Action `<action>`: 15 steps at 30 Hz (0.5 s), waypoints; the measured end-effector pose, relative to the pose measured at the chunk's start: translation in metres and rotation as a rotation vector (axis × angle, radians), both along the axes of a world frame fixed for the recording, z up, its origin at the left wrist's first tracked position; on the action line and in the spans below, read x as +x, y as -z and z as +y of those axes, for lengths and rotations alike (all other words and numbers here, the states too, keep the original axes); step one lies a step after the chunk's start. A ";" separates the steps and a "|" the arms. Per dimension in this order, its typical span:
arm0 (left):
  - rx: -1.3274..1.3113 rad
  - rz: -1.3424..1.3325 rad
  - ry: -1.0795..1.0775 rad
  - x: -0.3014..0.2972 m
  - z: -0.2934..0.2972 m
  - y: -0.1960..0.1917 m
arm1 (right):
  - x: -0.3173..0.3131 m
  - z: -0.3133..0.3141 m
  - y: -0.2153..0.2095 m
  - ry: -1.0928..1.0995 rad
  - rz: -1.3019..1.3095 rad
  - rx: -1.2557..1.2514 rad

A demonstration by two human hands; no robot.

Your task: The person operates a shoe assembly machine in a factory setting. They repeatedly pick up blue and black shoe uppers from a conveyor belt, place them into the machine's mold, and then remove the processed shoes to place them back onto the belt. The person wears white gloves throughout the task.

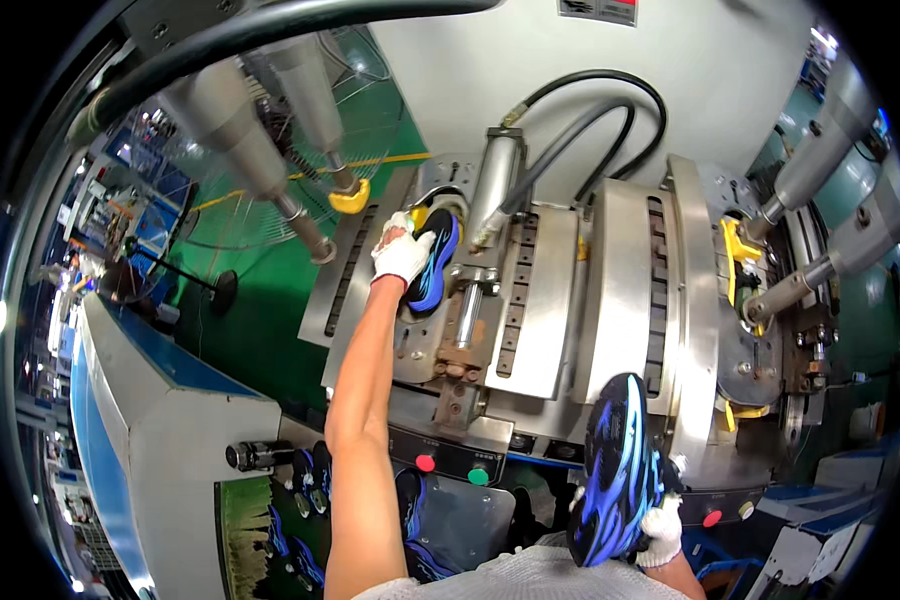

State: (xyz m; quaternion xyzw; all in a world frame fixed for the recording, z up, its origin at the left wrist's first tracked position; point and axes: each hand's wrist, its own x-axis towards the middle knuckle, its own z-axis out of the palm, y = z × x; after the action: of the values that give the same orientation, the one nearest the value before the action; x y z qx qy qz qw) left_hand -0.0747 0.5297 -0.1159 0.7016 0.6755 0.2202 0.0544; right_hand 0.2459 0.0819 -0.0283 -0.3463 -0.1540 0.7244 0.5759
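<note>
My left hand (402, 255), in a white knit glove with bare fingertips, reaches out to the left station of a metal press. Its fingers curl against the side of a black shoe with a blue sole edge (437, 262), which lies on the station's grey plate (422, 345). Close to my body, my right hand (660, 530), also gloved, grips a second shoe (615, 475) from its right side. That shoe is upright, its black, blue and purple sole facing left and up; the shoe's body partly hides my fingers.
Metal covers (540, 300) and a cylinder (497, 175) with black hoses fill the middle. Pressing rods with a yellow pad (350, 197) hang above the left station. At right sits another station with yellow parts (738, 245). A red button (426, 463) and green button (479, 477) face me.
</note>
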 end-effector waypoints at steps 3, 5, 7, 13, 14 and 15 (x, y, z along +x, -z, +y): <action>0.068 -0.133 0.019 -0.011 -0.051 -0.063 | -0.019 0.017 0.018 0.019 -0.161 0.024; 0.232 -0.232 0.050 -0.037 -0.108 -0.089 | -0.040 0.036 0.006 0.018 -0.181 -0.105; 0.351 -0.296 0.057 -0.064 -0.178 -0.110 | -0.075 0.071 -0.023 -0.060 -0.130 -0.029; 0.180 -0.355 -0.184 -0.169 -0.384 -0.086 | -0.215 0.279 0.006 -0.063 -0.035 -0.025; 0.145 -0.306 -0.297 -0.186 -0.424 -0.070 | -0.237 0.307 0.005 -0.065 -0.271 -0.124; 0.107 -0.267 -0.400 -0.197 -0.460 -0.050 | -0.256 0.342 0.025 -0.006 -0.325 -0.111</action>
State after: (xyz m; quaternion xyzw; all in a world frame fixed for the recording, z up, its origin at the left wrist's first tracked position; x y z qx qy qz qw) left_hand -0.2712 0.0693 -0.0655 0.5204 0.7752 0.3528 0.0610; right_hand -0.0097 0.4244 -0.0530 -0.4897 -0.2058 0.6678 0.5213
